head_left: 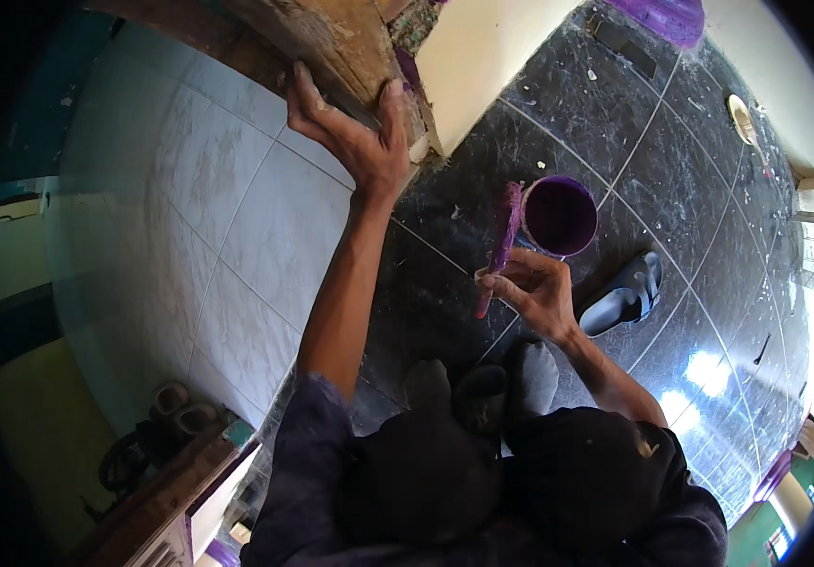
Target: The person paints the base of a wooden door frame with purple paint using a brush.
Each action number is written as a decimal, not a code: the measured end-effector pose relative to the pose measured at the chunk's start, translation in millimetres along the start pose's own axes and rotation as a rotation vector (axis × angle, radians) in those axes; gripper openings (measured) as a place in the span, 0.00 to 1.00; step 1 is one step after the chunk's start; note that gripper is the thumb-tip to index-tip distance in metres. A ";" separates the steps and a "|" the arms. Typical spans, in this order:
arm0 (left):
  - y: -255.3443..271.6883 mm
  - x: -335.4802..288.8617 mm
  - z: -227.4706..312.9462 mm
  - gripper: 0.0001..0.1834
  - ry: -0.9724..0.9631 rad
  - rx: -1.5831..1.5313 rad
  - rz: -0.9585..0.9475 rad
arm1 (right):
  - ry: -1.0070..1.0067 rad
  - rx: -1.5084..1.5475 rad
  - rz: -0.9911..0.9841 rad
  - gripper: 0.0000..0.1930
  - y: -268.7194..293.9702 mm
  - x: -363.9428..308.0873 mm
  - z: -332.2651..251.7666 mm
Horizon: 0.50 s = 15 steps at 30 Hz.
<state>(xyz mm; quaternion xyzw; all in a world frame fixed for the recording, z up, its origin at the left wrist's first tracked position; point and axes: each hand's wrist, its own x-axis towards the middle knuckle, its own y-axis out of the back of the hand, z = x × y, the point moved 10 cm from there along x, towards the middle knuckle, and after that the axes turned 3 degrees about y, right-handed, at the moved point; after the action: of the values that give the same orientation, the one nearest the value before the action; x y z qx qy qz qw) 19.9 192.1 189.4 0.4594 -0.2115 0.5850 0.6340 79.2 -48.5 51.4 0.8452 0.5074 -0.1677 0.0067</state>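
My left hand (pixel 355 142) reaches up to a worn wooden post (pixel 331 42), its fingers on one side and its thumb on the other, gripping the edge. A purple-smeared paintbrush (pixel 504 231) is pinched in the fingers of my right hand (pixel 539 288), bristle end pointing away from me and the reddish handle end toward me. Just beyond that hand stands a round paint bucket (pixel 561 217) on the dark floor, its inside coated purple. The brush's far end is beside the bucket's left rim. How much paint the bucket holds I cannot tell.
Dark tiles (pixel 615 123) meet pale tiles (pixel 237 208) along a line left of my feet. A black sandal (pixel 626 295) lies right of the bucket. Another brush (pixel 752 132) on a pale lid rests far right. Footwear (pixel 180 408) sits at the lower left.
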 end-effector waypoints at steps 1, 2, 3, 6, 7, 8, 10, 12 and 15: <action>-1.0 1.0 -0.9 0.46 -0.014 0.025 0.001 | 0.000 0.013 0.012 0.22 3.4 0.4 2.6; -2.7 1.3 -3.0 0.46 -0.016 0.033 -0.008 | 0.000 0.025 0.023 0.22 6.0 0.7 5.4; -2.6 1.7 -4.1 0.47 -0.045 0.026 0.018 | -0.003 0.034 0.022 0.22 6.8 2.8 5.3; -5.8 -0.2 -8.4 0.48 -0.084 0.023 0.049 | -0.037 0.095 -0.015 0.22 4.9 7.2 8.7; -6.1 -0.9 -8.9 0.49 -0.093 0.022 0.062 | -0.018 0.114 -0.013 0.22 5.7 8.7 9.8; -7.5 -1.8 -10.1 0.49 -0.094 0.023 0.055 | 0.002 0.133 -0.011 0.22 6.1 9.9 10.0; -8.1 -3.6 -11.2 0.51 -0.114 0.025 0.060 | 0.003 0.133 -0.010 0.22 5.1 12.8 11.3; -8.4 -4.4 -12.3 0.51 -0.141 0.043 0.054 | 0.004 0.130 -0.012 0.21 2.6 15.3 8.9; -9.5 -5.7 -11.1 0.52 -0.173 0.054 0.054 | 0.001 0.146 0.020 0.21 1.4 19.1 4.6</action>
<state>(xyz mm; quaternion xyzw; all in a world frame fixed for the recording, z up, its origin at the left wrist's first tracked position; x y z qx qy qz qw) 24.6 199.2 176.1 0.5192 -0.2617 0.5655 0.5849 87.3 -33.7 41.3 0.8486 0.4854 -0.2035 -0.0535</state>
